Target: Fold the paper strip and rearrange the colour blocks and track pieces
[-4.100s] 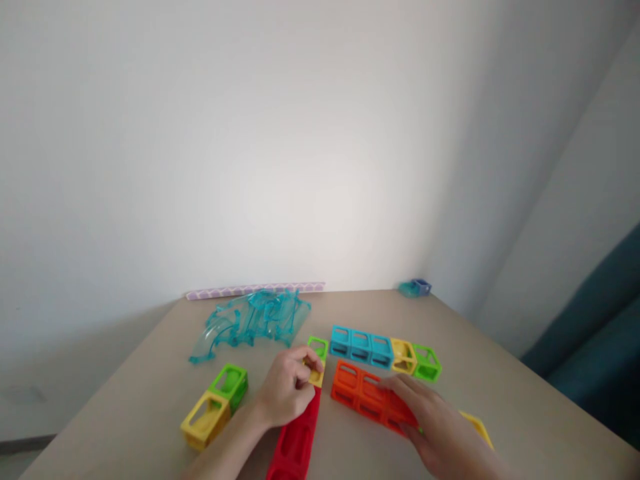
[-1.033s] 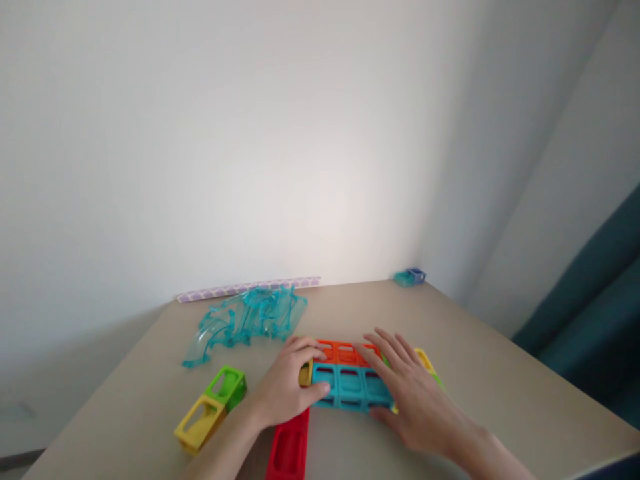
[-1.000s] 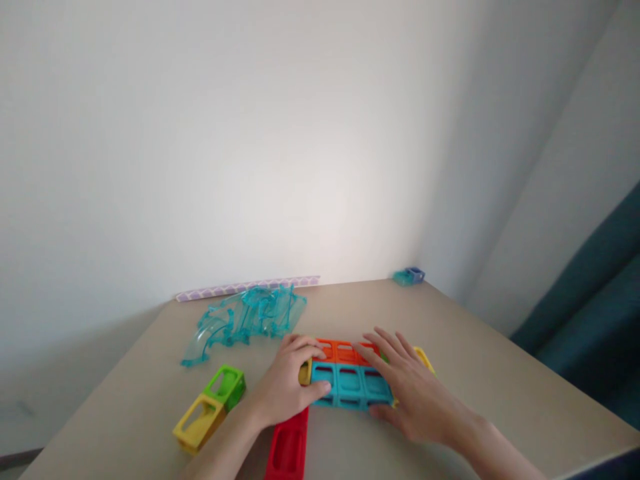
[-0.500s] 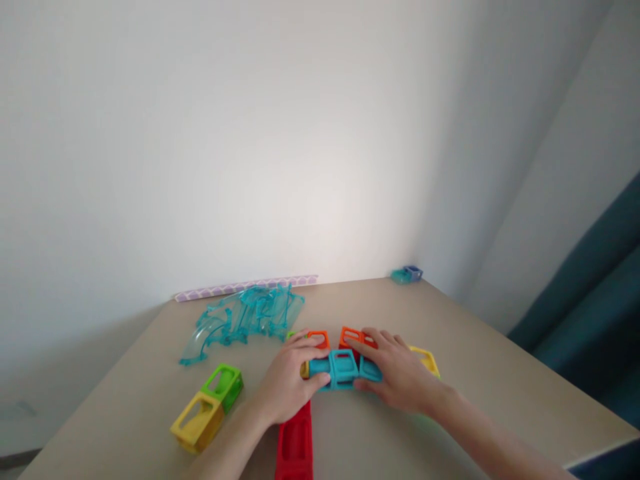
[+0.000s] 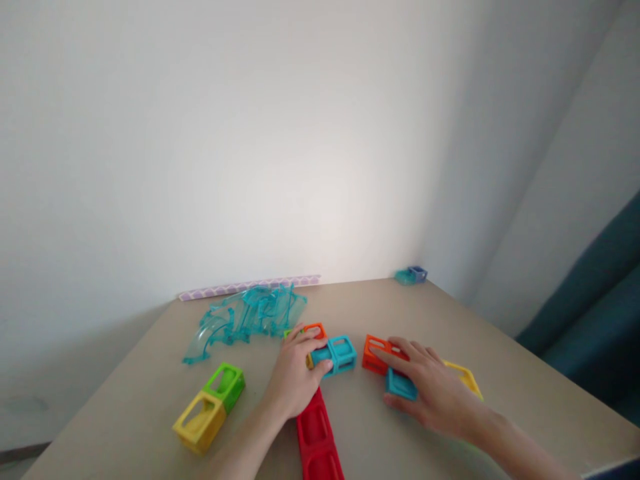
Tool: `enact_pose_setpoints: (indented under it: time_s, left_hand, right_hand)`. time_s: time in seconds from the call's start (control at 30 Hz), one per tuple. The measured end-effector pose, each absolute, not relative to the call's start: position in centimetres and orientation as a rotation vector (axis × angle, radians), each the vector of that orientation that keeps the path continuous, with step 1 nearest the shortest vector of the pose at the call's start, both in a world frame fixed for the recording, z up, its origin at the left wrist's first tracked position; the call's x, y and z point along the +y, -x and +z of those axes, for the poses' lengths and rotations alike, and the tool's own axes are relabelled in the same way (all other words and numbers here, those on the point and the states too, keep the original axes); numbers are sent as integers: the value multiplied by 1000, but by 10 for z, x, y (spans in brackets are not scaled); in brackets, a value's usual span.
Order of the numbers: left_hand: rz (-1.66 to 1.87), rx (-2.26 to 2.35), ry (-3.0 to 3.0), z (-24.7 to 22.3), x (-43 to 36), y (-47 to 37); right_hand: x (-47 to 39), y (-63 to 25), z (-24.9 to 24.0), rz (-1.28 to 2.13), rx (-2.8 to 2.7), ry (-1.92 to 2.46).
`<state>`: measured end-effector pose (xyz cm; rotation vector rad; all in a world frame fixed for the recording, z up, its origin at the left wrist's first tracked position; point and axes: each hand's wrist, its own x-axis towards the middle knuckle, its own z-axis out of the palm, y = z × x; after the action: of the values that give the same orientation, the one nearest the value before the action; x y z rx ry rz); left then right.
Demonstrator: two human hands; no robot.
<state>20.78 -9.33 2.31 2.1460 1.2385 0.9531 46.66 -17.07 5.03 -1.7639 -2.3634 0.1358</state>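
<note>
My left hand (image 5: 294, 379) is closed around a row of light-blue hollow cube blocks (image 5: 343, 353), thumb on the near side and fingers over the far side. Just beyond its fingers an orange block (image 5: 315, 329) shows, with a sliver of green beside it. A row of red blocks (image 5: 316, 427) runs from under this hand toward me. To the right, my right hand (image 5: 431, 381) grips a separate blue block (image 5: 400, 385), which sits against orange blocks (image 5: 376, 353). A yellow block (image 5: 465, 378) is partly hidden behind that hand.
A joined green block (image 5: 225, 383) and yellow block (image 5: 200, 421) lie at left. Clear teal track pieces (image 5: 250, 313) are piled behind, before a purple-patterned strip (image 5: 250, 287) along the wall. A small dark-blue block (image 5: 417, 274) stands at the far right corner.
The blue blocks under my two hands have come apart. My right hand has moved right and nearer with one blue block and the orange ones; the red row has swung.
</note>
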Motion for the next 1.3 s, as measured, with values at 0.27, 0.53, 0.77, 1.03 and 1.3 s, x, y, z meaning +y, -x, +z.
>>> enact_pose_setpoints:
  time_s: [0.27, 0.53, 0.77, 1.03, 1.3]
  left_hand:
    - [944, 1190, -2148, 22, -86, -202]
    - [890, 1131, -2193, 26, -89, -203]
    - [682, 1175, -2295, 28, -99, -200]
    - [680, 1050, -2299, 35, -97, -194]
    - [628, 942, -2332, 40, -102, -191]
  right_hand:
    - [-189, -457, 65, 376, -2508, 1549]
    - [-196, -429, 76, 459, -2624, 1281]
    - [-180, -408, 64, 240, -2498, 1234]
    - [-188, -478, 61, 400, -2515, 1597]
    - [-150, -508, 40, 146, -2334, 1829]
